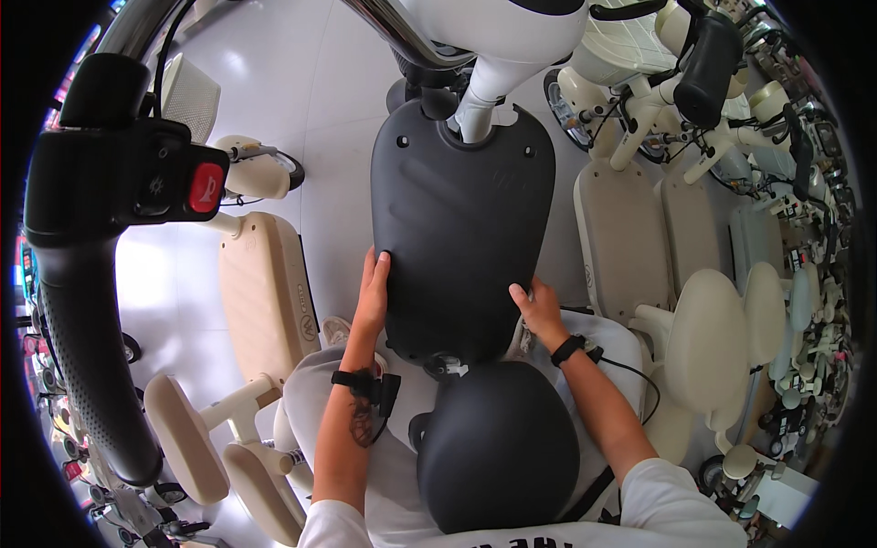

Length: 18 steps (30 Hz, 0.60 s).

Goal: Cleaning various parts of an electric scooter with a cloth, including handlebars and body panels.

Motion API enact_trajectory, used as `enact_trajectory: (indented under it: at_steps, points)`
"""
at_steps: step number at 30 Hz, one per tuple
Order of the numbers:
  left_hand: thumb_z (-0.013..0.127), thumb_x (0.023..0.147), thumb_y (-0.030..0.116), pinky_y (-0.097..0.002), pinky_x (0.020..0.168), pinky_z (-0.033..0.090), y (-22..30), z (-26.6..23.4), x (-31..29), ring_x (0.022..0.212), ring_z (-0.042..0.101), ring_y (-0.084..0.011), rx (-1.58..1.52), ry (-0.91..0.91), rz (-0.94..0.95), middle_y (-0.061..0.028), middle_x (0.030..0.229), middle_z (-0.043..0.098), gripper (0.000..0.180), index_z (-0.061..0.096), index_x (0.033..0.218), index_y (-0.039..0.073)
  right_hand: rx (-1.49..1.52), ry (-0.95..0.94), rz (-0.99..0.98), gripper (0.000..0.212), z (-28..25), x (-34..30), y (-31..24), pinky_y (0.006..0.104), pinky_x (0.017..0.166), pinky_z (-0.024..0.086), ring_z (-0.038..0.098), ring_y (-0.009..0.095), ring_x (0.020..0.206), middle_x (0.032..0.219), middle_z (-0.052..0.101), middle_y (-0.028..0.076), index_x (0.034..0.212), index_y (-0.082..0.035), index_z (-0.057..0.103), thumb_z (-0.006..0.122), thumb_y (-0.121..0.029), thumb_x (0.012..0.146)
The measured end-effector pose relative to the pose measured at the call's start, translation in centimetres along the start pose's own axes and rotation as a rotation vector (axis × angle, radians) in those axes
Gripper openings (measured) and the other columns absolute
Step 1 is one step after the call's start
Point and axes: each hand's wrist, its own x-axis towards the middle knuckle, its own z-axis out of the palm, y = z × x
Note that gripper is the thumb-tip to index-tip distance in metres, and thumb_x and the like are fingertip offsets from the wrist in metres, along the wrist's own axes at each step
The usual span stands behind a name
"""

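A matte dark grey floorboard panel (461, 219) of an electric scooter lies in front of me, its notched far end around the white steering column (475, 105). My left hand (372, 297) grips its left edge, thumb on top, fingers at the side and partly hidden. On the opposite edge, my right hand (541, 312) holds the panel the same way, its thumb resting on the rim. The black scooter seat (498, 447) is between my forearms, close to my body. At the panel's near end a small metal fitting (446, 365) shows.
A handlebar grip (91, 338) with a red button (206, 187) looms at the left. A beige scooter (265, 292) stands left of the panel. To the right are several parked scooters with pale floorboards (621, 237) and a cream seat (705, 347). A cable (639, 374) hangs near my right wrist.
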Motion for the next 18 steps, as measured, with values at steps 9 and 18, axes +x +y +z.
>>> enact_trajectory:
  at_steps: [9,18]
  points:
    - [0.045,0.106,0.042,-0.0326,0.115,0.028,-1.3,0.8,1.4,0.136,0.04,-0.0241,0.001,0.031,-0.085,-0.0165,0.146,0.046,0.064,0.034,0.151,-0.002,-0.132,-0.033,0.231,0.067,0.5,2.1,0.3,0.0507,0.08,0.051,0.066,0.046,0.09,0.089,0.07,0.025,0.105,0.001,0.066,0.05,-0.064,0.094]
    - [0.041,0.106,0.047,-0.0334,0.115,0.029,-5.8,0.6,1.6,0.136,0.041,-0.0256,0.093,0.041,-0.12,-0.0183,0.146,0.046,0.068,0.031,0.151,-0.003,-0.237,-0.094,0.35,0.071,0.9,1.9,1.1,0.052,0.079,0.051,0.065,0.046,0.09,0.089,0.069,0.027,0.1,0.002,0.065,0.046,-0.066,0.095]
